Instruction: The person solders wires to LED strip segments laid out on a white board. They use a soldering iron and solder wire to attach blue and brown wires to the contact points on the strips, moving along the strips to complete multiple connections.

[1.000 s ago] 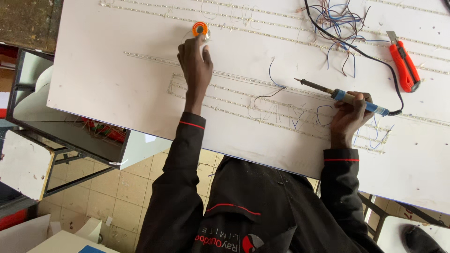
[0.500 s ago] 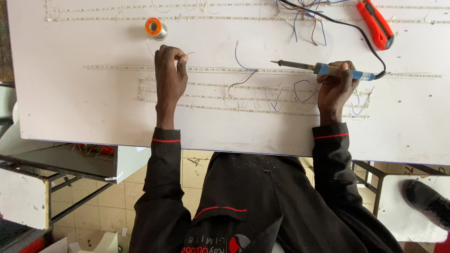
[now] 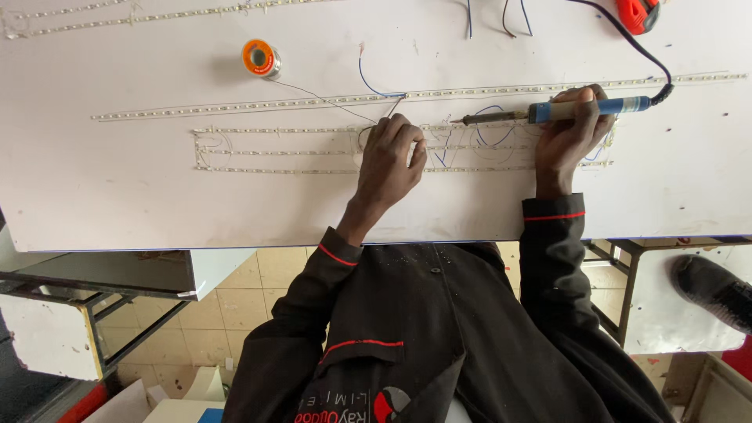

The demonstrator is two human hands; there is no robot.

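A large white board fills the upper part of the view and serves as the work surface; it is scuffed and lightly marked. Long LED strips run across it, with a tighter group of three shorter strips just below. Beneath the board's near edge lie beige floor tiles, a white table with a dark metal frame to one side, and a black shoe on the other.

The left hand rests on the shorter strips, fingers curled together and pinching a thin solder wire that trails back across the board to an orange solder spool standing beyond the long strip. The right hand wraps its fingers closed around the blue handle of a soldering iron, which lies nearly level, its tip pointing toward the left hand and ending apart from it, just above the shorter strips.

The iron's black cord runs off the top edge. An orange-red tool there is cut off, so its kind is unclear. Loose blue wires near the strips are too fine to trace.
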